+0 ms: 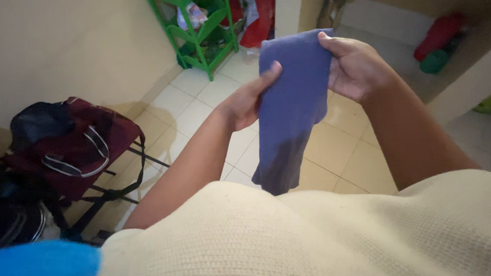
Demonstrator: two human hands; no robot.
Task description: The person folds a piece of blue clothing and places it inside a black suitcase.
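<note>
The left hand (248,100) reaches up from the lower left with its forearm bare, fingers closed behind a folded blue cloth (290,106) and the thumb pressed flat across its front near the upper left edge. The right hand (354,69) comes in from the right with the wrist bent inward, pinching the cloth's top right corner between thumb and curled fingers. Held this way between both hands, the cloth hangs in the air in front of the person's chest as a long narrow strip, its lower end darker and dangling free above the cream knitted garment (314,239) that fills the bottom of the view. Below lies a floor of pale square tiles (201,109). To the left, a dark red backpack (74,144) with black straps rests on a thin metal frame against the wall. Farther back stands a green plastic shelf rack (203,30) holding assorted items, with red fabric (258,20) piled just beside it.
</note>
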